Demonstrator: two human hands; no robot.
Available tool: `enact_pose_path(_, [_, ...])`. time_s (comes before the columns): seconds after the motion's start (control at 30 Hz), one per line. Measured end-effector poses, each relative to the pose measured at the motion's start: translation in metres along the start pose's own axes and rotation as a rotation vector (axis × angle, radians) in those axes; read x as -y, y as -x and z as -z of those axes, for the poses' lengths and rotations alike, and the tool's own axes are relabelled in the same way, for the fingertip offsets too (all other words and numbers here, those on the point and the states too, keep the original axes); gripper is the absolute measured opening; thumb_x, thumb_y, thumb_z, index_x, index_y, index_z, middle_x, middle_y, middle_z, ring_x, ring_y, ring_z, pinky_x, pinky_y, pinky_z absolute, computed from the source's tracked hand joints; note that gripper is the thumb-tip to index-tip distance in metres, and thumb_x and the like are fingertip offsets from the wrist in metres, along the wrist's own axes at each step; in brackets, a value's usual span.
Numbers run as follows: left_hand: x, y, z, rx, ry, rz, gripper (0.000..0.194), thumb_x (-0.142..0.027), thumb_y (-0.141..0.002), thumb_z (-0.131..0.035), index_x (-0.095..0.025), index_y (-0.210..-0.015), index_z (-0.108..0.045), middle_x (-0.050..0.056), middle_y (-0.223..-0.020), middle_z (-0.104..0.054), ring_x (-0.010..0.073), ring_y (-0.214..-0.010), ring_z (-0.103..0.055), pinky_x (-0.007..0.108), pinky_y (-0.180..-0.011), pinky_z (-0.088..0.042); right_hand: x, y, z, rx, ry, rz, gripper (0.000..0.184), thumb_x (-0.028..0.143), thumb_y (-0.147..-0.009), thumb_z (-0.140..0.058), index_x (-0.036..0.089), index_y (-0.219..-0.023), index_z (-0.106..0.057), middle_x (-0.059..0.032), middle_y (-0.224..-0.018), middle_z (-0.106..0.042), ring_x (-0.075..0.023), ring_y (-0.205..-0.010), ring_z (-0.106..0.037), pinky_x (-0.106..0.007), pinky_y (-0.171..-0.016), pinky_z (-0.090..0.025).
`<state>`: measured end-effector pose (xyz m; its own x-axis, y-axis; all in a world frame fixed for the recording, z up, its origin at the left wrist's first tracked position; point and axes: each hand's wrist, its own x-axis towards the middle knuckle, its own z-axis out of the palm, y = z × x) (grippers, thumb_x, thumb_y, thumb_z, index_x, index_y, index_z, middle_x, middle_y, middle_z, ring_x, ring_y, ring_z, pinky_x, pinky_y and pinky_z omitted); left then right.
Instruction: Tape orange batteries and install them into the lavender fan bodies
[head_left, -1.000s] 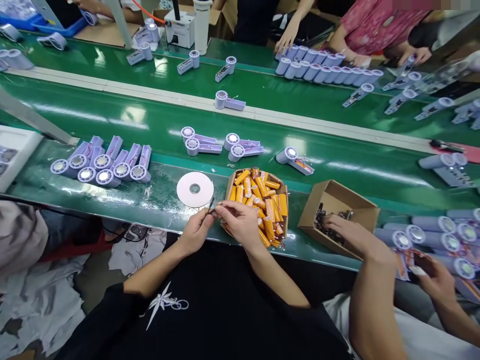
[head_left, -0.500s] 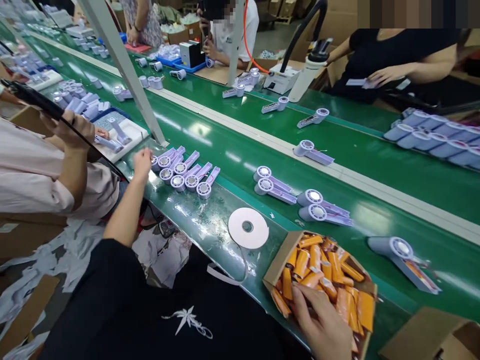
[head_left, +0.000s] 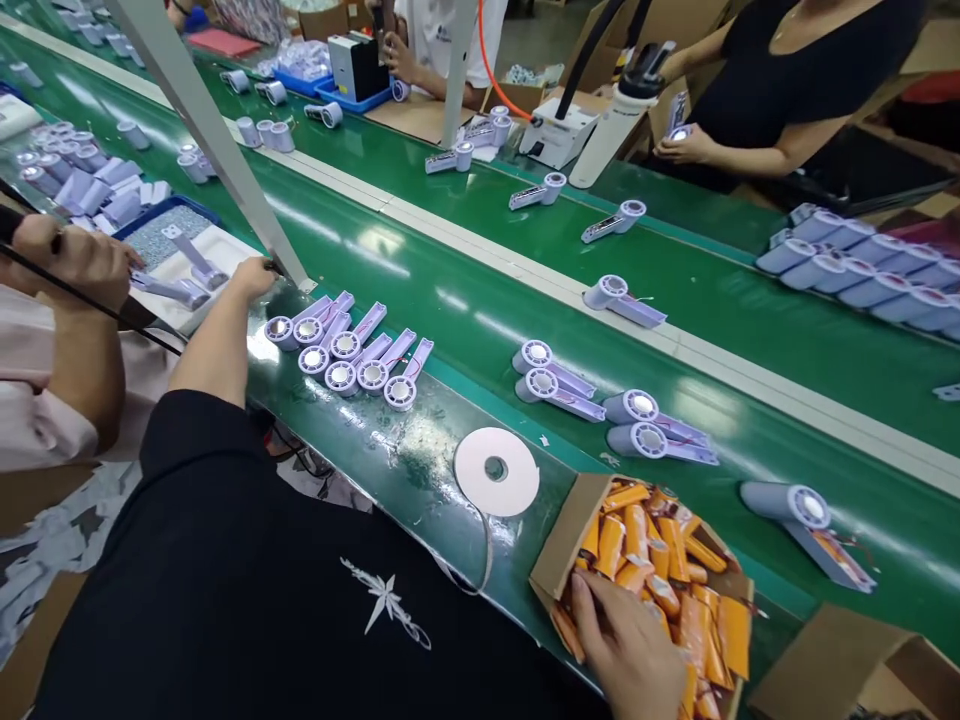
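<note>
My left arm stretches to the far left, where my left hand (head_left: 257, 279) is closed beside the foot of a metal post. A small dark bit shows at its fingertips, too little to name. Just this side of that hand lie several lilac handheld fan bodies (head_left: 343, 345) with round ends and open handles. My right hand (head_left: 626, 640) is in a cardboard box (head_left: 559, 535) of orange-wrapped battery packs (head_left: 637, 530). Its thumb and forefinger are pinched at the box's near left side; what lies between them is hidden.
A roll of white tape (head_left: 497, 472) lies on the bench edge, its loose strip hanging down. More fan bodies (head_left: 645, 420) sit on the green belt (head_left: 465, 370). The slanted metal post (head_left: 217, 150) stands at left. Another carton (head_left: 855, 665) is at lower right. Co-workers sit around.
My left hand has moved farther left, away from the fan bodies to the post. My right hand stays in the box, slightly lower. The view has shifted; the co-worker opposite has raised a part.
</note>
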<state>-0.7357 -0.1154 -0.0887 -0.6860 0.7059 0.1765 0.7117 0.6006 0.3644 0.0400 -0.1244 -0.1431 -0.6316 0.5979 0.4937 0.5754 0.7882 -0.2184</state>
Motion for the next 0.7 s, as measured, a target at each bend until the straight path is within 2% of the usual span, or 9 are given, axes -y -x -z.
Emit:
enact_pose_path(0.1, [0.010,0.011,0.007,0.048,-0.009,0.142,0.044,-0.045,-0.109,-0.066,-0.003,-0.125,-0.068,0.007,-0.124,-0.079,0.0240,-0.117,-0.066,0.052,-0.116,-0.053,0.000,-0.001,-0.002,0.003,0.023,0.005,0.021,0.030,-0.112,-0.065,0.019,-0.099,-0.077,-0.0046,-0.086,-0.085,-0.0202,-0.072,-0.080,-0.033,-0.074,-0.060])
enact_pose_path(0.23, [-0.008,0.058,0.010,-0.112,0.006,0.154,0.065,-0.040,-0.109,-0.061,0.007,-0.153,-0.049,0.023,-0.158,-0.062,0.0331,-0.145,-0.055,0.056,-0.130,-0.037,-0.002,-0.001,-0.005,0.010,0.008,-0.018,0.021,0.029,-0.111,-0.066,0.020,-0.097,-0.080,-0.0044,-0.087,-0.086,-0.0199,-0.074,-0.081,-0.032,-0.077,-0.062])
enact_pose_path(0.3, [-0.039,0.102,-0.002,-0.164,0.052,0.021,0.060,-0.040,-0.110,-0.055,0.003,-0.152,-0.053,0.023,-0.156,-0.063,0.0325,-0.145,-0.056,0.053,-0.131,-0.038,-0.001,-0.001,-0.006,0.010,0.000,-0.043,0.023,0.029,-0.110,-0.067,0.020,-0.096,-0.082,-0.0047,-0.088,-0.086,-0.0196,-0.076,-0.082,-0.031,-0.079,-0.062])
enact_pose_path(0.37, [-0.085,0.159,-0.026,-0.117,0.160,-0.267,0.053,-0.047,-0.110,-0.056,-0.008,-0.143,-0.065,0.018,-0.142,-0.073,0.0315,-0.136,-0.064,0.049,-0.124,-0.047,0.003,-0.002,-0.007,0.014,-0.005,-0.093,0.025,0.030,-0.109,-0.066,0.020,-0.096,-0.085,-0.0054,-0.089,-0.087,-0.0195,-0.078,-0.083,-0.031,-0.080,-0.062])
enact_pose_path(0.4, [-0.111,0.190,-0.041,-0.017,0.211,-0.451,0.050,-0.053,-0.109,-0.057,-0.013,-0.137,-0.070,0.016,-0.135,-0.077,0.0312,-0.130,-0.068,0.047,-0.120,-0.050,0.006,-0.002,-0.008,0.022,-0.010,-0.127,0.027,0.031,-0.110,-0.065,0.021,-0.095,-0.085,-0.0060,-0.090,-0.088,-0.0197,-0.080,-0.083,-0.031,-0.081,-0.062])
enact_pose_path(0.47, [-0.161,0.250,-0.072,0.291,0.244,-0.811,0.050,-0.059,-0.106,-0.065,-0.021,-0.138,-0.074,0.012,-0.135,-0.079,0.0312,-0.132,-0.069,0.047,-0.121,-0.051,0.011,-0.005,-0.008,0.052,-0.031,-0.193,0.031,0.033,-0.111,-0.062,0.021,-0.095,-0.086,-0.0071,-0.092,-0.088,-0.0205,-0.082,-0.083,-0.031,-0.081,-0.061])
enact_pose_path(0.53, [-0.204,0.295,-0.099,0.477,0.189,-1.014,0.062,-0.060,-0.100,-0.076,-0.024,-0.150,-0.070,0.013,-0.148,-0.074,0.0351,-0.147,-0.061,0.053,-0.132,-0.041,0.014,-0.008,-0.010,0.080,-0.057,-0.244,0.034,0.033,-0.112,-0.060,0.022,-0.095,-0.087,-0.0081,-0.094,-0.088,-0.0213,-0.083,-0.083,-0.032,-0.083,-0.060])
enact_pose_path(0.6, [-0.235,0.316,-0.118,0.541,0.099,-1.066,0.077,-0.058,-0.094,-0.083,-0.024,-0.160,-0.063,0.016,-0.162,-0.064,0.0406,-0.157,-0.050,0.061,-0.137,-0.031,0.015,-0.011,-0.011,0.102,-0.078,-0.272,0.034,0.033,-0.112,-0.059,0.022,-0.096,-0.087,-0.0087,-0.096,-0.088,-0.0219,-0.084,-0.082,-0.033,-0.084,-0.060])
enact_pose_path(0.7, [-0.255,0.309,-0.128,0.534,0.023,-1.059,0.073,-0.052,-0.089,-0.088,-0.024,-0.153,-0.068,0.016,-0.167,-0.060,0.0475,-0.157,-0.045,0.067,-0.134,-0.034,0.015,-0.013,-0.008,0.126,-0.159,-0.279,0.033,0.034,-0.112,-0.058,0.023,-0.098,-0.086,-0.0090,-0.095,-0.088,-0.0230,-0.088,-0.082,-0.035,-0.087,-0.061])
